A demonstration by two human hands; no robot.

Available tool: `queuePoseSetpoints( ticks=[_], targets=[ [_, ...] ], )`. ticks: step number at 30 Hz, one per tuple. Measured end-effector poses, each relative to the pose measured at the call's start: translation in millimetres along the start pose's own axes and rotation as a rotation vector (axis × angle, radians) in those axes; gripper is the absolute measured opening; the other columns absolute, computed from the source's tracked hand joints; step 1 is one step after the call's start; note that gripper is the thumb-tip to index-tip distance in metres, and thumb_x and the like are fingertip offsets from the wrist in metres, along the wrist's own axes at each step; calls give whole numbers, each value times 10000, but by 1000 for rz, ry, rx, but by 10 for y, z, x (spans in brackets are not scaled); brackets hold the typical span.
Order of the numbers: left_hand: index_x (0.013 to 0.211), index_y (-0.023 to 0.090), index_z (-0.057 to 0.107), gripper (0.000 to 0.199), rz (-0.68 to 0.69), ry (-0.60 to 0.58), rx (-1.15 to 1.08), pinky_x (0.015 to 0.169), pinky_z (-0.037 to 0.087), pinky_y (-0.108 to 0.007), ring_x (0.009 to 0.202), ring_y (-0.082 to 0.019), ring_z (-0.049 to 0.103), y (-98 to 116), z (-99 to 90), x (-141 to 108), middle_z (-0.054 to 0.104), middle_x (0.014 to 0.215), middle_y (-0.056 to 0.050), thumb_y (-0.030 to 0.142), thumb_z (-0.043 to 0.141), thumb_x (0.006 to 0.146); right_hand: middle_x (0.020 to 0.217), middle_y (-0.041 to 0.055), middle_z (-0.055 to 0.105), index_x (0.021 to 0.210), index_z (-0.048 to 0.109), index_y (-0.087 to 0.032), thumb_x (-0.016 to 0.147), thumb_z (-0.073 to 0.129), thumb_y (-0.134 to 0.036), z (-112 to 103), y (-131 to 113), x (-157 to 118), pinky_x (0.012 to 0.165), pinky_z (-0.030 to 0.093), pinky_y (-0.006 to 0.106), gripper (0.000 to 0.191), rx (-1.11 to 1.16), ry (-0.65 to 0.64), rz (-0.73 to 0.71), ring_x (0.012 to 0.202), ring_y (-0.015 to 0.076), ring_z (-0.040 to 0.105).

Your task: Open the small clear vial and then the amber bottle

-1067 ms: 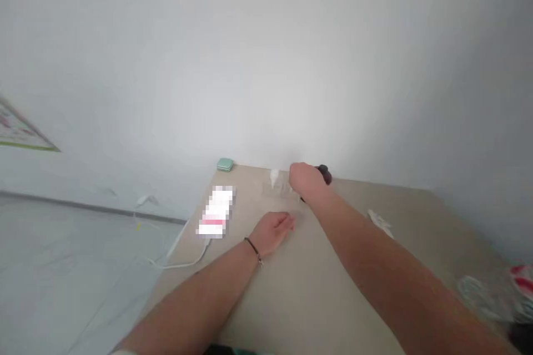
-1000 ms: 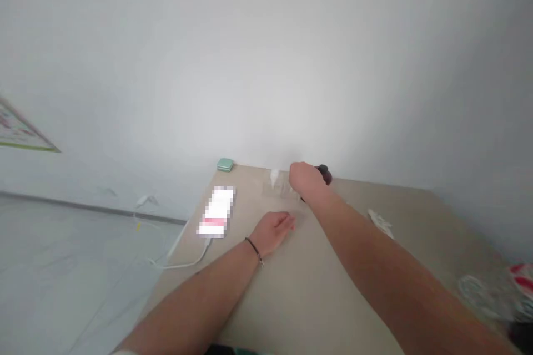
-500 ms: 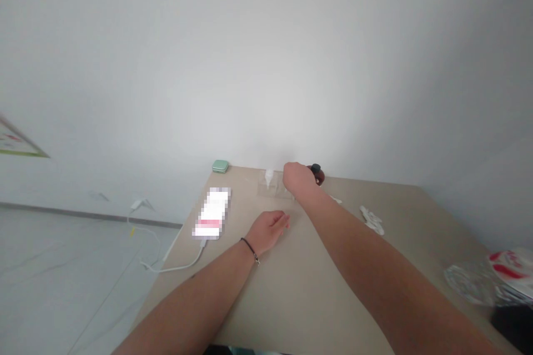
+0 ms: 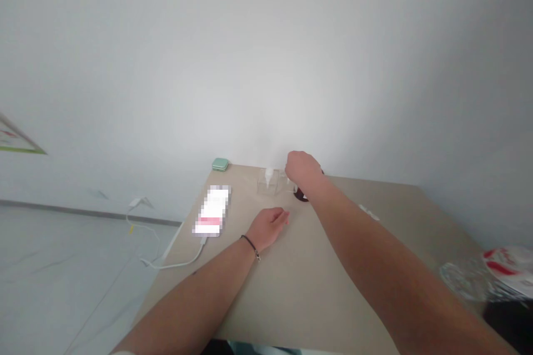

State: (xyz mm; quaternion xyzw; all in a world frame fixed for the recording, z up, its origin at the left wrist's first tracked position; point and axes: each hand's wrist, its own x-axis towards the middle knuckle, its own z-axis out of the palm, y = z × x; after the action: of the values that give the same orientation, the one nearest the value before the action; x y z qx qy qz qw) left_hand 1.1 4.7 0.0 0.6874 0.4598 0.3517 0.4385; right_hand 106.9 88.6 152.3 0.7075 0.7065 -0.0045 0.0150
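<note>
My left hand [image 4: 268,228] rests on the table with its fingers curled together; nothing shows in them. A dark bracelet circles its wrist. Farther back, my right hand [image 4: 303,170] is closed in a fist just above the right side of a clear plastic holder [image 4: 261,187]. A small white tip shows below its fingers, but what they hold is mostly hidden. A white dropper-like piece [image 4: 268,176] stands upright in the holder's left part. Beneath my right wrist sits a dark brown rounded object [image 4: 300,195], partly covered by the hand and forearm.
A phone [image 4: 212,211] with a white charging cable [image 4: 179,265] lies on the left of the table [image 4: 291,294]. A green case [image 4: 220,164] sits at the back-left corner. Crumpled white pieces [image 4: 368,211] and clear packaging [image 4: 470,280] lie on the right. The wall stands close behind.
My right hand has risen slightly and shifted a little right. The dark brown object, seen right of the hand before, now shows below it, closer to me. My left hand stays put.
</note>
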Motion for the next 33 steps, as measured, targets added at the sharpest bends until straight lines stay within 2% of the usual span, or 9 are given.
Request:
queuePoseSetpoints(
  ticks=[8, 13, 16, 19, 21, 24, 27, 30, 33],
  targets=[
    [692, 174, 593, 437, 8, 5, -32, 515, 283, -234, 490, -115, 419, -38, 8, 8, 492, 532, 39, 503, 409, 913, 1072, 232, 715, 1107, 696, -94, 892, 462, -161, -306, -16, -150, 806, 530, 361, 325, -46, 111, -44, 1008, 308, 692],
    [695, 169, 599, 437, 34, 4, -59, 537, 302, -236, 515, -116, 422, -38, -14, -29, 495, 551, 37, 494, 409, 917, 1080, 191, 718, 1097, 699, -138, 920, 446, -217, -505, 25, -452, 815, 515, 338, 319, -57, 143, -40, 991, 277, 681],
    [741, 168, 591, 383, 77, 31, -71, 578, 327, -239, 580, -121, 437, -46, -45, -65, 489, 605, 37, 470, 434, 916, 1136, 160, 704, 1152, 677, -182, 939, 425, -245, -491, 105, -685, 847, 497, 342, 335, -40, 154, -26, 1024, 265, 663],
    [933, 180, 574, 251, 157, 152, -84, 676, 393, -247, 747, -140, 498, -82, -53, -88, 546, 834, 8, 419, 580, 854, 1090, 131, 714, 1123, 673, -214, 943, 420, -266, -340, 201, -904, 818, 494, 338, 315, -49, 145, -37, 993, 254, 672],
    [1100, 194, 509, 433, 188, 218, -100, 766, 441, -278, 898, -171, 526, -117, -34, -88, 535, 1037, -35, 387, 706, 766, 1012, 115, 726, 1045, 685, -212, 942, 410, -260, -188, 255, -1021, 765, 494, 322, 297, -61, 106, -46, 935, 244, 689],
    [1245, 196, 394, 772, 234, 191, -105, 922, 464, -383, 1102, -241, 510, -154, 22, -75, 472, 1229, -105, 358, 836, 633, 973, 115, 733, 985, 685, -203, 938, 415, -261, 58, 303, -1151, 723, 485, 325, 280, -67, 96, -55, 897, 253, 700],
    [1236, 198, 363, 809, 264, 145, -79, 1039, 420, -470, 1182, -272, 514, -156, 67, -73, 476, 1281, -131, 322, 863, 611, 974, 113, 735, 997, 672, -216, 933, 440, -292, 279, 326, -1241, 726, 477, 335, 252, -66, 126, -86, 897, 260, 698],
    [1182, 212, 352, 702, 245, 145, -49, 1038, 440, -482, 1131, -253, 575, -143, 82, -88, 528, 1249, -120, 285, 825, 669, 964, 99, 737, 1036, 653, -234, 932, 456, -305, 477, 364, -1300, 758, 467, 347, 235, -33, 184, -124, 868, 254, 694],
    [1203, 215, 326, 712, 267, 163, -53, 1021, 469, -470, 1132, -248, 592, -139, 78, -98, 551, 1249, -129, 247, 809, 681, 960, 85, 732, 1137, 599, -228, 923, 494, -335, 695, 446, -1321, 816, 460, 366, 261, 134, 304, -92, 853, 247, 683]
  ],
)
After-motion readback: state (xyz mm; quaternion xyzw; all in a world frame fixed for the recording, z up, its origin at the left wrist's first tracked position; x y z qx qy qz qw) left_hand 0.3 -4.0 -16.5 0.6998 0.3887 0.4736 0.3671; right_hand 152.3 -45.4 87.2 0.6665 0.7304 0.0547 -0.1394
